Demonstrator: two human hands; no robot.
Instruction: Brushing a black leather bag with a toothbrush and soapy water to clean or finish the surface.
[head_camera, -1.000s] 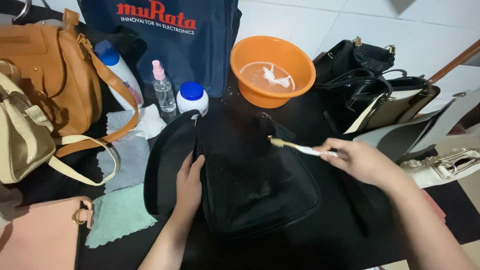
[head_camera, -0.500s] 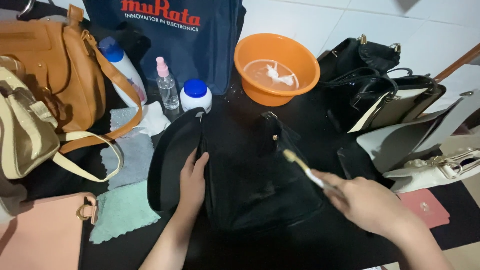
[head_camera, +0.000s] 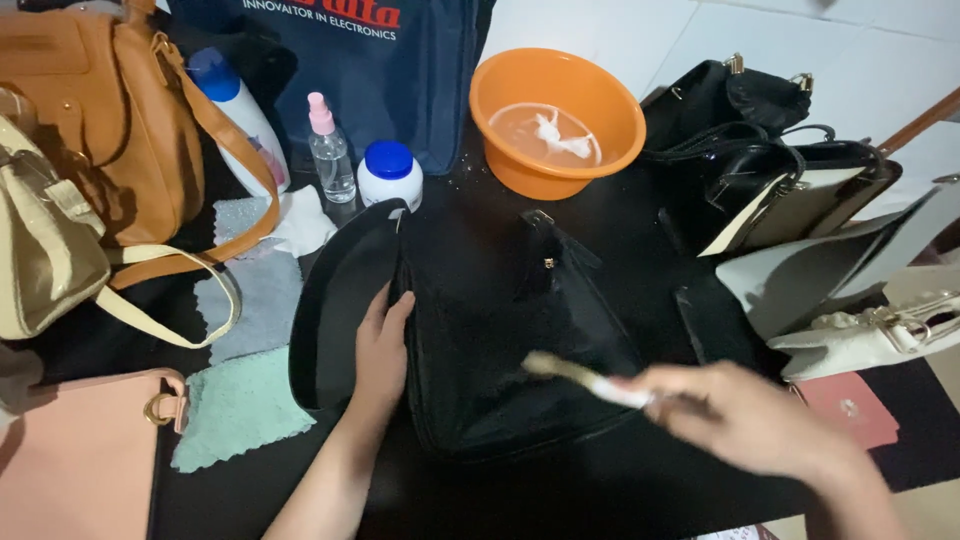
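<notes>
A black bag (head_camera: 500, 330) lies flat in the middle of the dark surface. My left hand (head_camera: 380, 345) presses on its left side, fingers resting beside the bag's wide black strap (head_camera: 335, 310). My right hand (head_camera: 740, 420) is blurred by motion at the lower right and holds a small light-coloured brush (head_camera: 580, 375), bristle end over the bag's lower right part. An orange basin (head_camera: 556, 120) with soapy water stands just behind the bag.
A tan handbag (head_camera: 110, 130), cream bag (head_camera: 45, 250) and pink bag (head_camera: 70, 460) crowd the left. Cloths (head_camera: 240, 400), a white bottle (head_camera: 235, 115), a spray bottle (head_camera: 330, 150) and a blue-capped jar (head_camera: 388, 172) stand nearby. Black and white bags (head_camera: 800, 190) fill the right.
My right hand with the brush has moved down and toward me across the bag. My left hand has stayed on the bag's left side.
</notes>
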